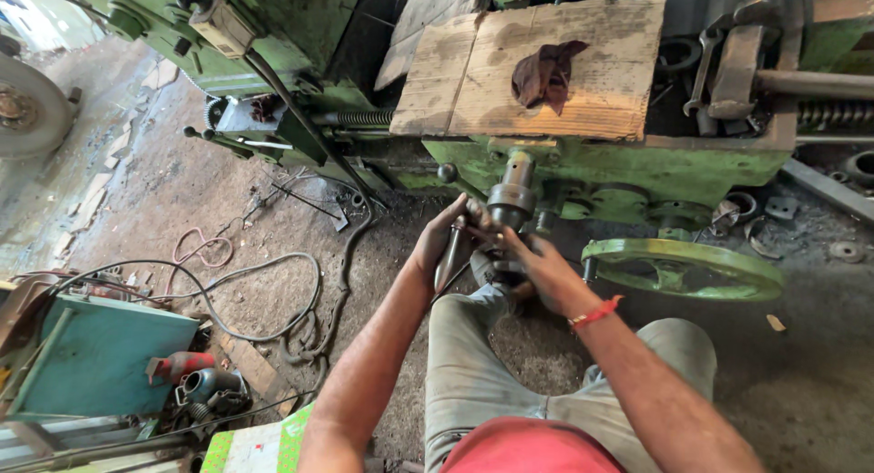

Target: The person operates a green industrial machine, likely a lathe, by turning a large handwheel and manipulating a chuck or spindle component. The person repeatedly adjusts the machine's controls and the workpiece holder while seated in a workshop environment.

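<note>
Hands meet below the green lathe: our left hand [441, 239] keeps a closed grip on a dark tapered metal rod [449, 254], while our right hand [537, 265] wraps shut around the grey chuck [510, 200] beside the green handwheel [683, 268].

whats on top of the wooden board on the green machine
A crumpled dark red-brown rag lies on the wooden board, near its middle. The rest of the board is bare, stained wood. Whatever sits beneath the rag is covered.
</note>
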